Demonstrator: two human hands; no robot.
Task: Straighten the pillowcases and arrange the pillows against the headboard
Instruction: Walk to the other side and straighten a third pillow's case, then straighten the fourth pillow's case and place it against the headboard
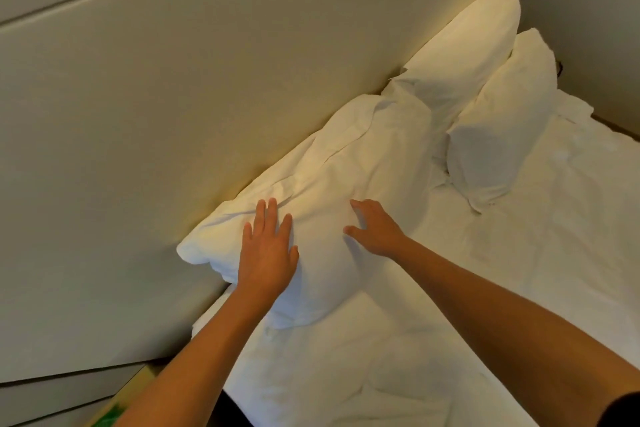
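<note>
— Both forearms reach in from the bottom edge; left hand (266,253) lies flat on the near pillow (329,191), fingers (272,215) straight and slightly spread. Right hand (375,230) rests on it too, fingers apart, thumb out, nothing pinched.

— Where's that pillow sit?

— At the head of the bed (519,270), long edge against the headboard (156,107), near corner hanging by the bed's left edge. Case is rumpled w/ a ridge of folds along the top. Two more pillows at the far corner: one (464,55) leaning on the headboard, another (502,121) propped in front of it.

— How'll it handle?

— Soft, light, prob. squashy; it dents under the palms. Cloth looks loose, so flat-hand strokes should slide wrinkles outward, no real force needed. To shift it, I'd take the two short ends or corners where the case bunches; grabbing mid-face would just pull cloth off the filling. Nothing fragile, won't slip much on the sheet.
</note>
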